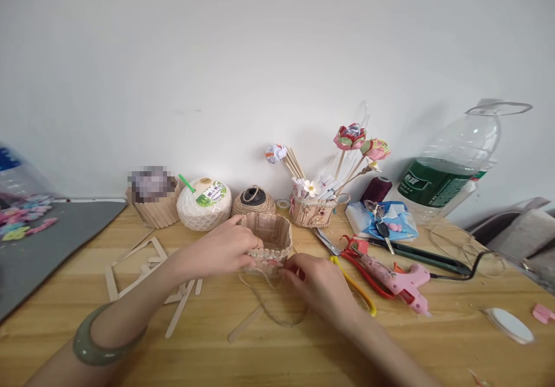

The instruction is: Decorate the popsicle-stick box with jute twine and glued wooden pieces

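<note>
A small round basket made of upright wooden craft sticks stands on the wooden table. My left hand, with a green bangle on the wrist, grips the basket's left side. My right hand pinches jute twine at the basket's near lower edge, where a band of twine runs round the base. The loose twine lies in a loop on the table below my right hand.
Loose craft sticks lie at left. A pink glue gun, scissors, a twine ball, a coconut drink, a stick holder with paper flowers, a large plastic bottle and a grey mat surround the work.
</note>
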The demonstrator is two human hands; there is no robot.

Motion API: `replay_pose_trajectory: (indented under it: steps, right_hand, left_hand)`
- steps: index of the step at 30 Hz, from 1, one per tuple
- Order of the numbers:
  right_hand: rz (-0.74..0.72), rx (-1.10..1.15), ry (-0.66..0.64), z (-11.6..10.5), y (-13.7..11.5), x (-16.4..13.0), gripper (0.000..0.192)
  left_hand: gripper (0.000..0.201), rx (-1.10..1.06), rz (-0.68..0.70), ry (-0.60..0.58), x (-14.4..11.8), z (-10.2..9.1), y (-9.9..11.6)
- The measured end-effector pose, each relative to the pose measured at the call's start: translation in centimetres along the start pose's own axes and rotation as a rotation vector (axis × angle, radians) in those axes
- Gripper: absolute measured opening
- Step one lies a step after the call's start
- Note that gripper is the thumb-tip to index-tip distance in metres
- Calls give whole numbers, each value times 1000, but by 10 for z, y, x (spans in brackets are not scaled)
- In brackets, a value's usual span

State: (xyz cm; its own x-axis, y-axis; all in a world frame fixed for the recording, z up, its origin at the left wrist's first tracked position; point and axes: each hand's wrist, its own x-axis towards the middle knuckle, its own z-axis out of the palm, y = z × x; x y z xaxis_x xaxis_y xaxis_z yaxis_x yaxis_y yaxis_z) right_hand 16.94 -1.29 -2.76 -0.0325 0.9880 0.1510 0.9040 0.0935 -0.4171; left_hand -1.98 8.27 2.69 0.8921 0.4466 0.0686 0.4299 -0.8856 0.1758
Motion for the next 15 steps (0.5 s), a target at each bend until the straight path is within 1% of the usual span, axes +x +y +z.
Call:
replay_pose_trajectory:
  steps: [2, 3, 5, 6, 8, 10, 13, 15]
  right_hand:
    - [-1, -49, 30, 3, -2, -3, 17]
    - [3, -87, 66, 5, -2, -5, 21]
    - [-12, -172, 172, 7, -2, -7, 32]
    - [-42, -207, 227, 8, -2, -8, 35]
    - [-159, -244, 290, 10, -2, -9, 36]
    - [-330, -274, 290, 11, -2, -8, 28]
    - [-595, -351, 229, 14, -7, -8, 18]
    - [-689, -381, 149, 17, -12, -9, 20]
  left_hand:
    - [13, -86, -48, 8, 3, 1, 2]
    - [15, -133, -100, 37, 5, 2, 4]
    - [21, -244, -222, 135, 10, 5, 8]
    - [25, -320, -264, 175, 12, 7, 9]
    - [30, -482, -288, 217, 15, 11, 11]
    - [31, -589, -270, 233, 18, 14, 11]
    - [31, -628, -258, 265, 18, 15, 7]
    - [32, -637, -239, 264, 18, 13, 4]
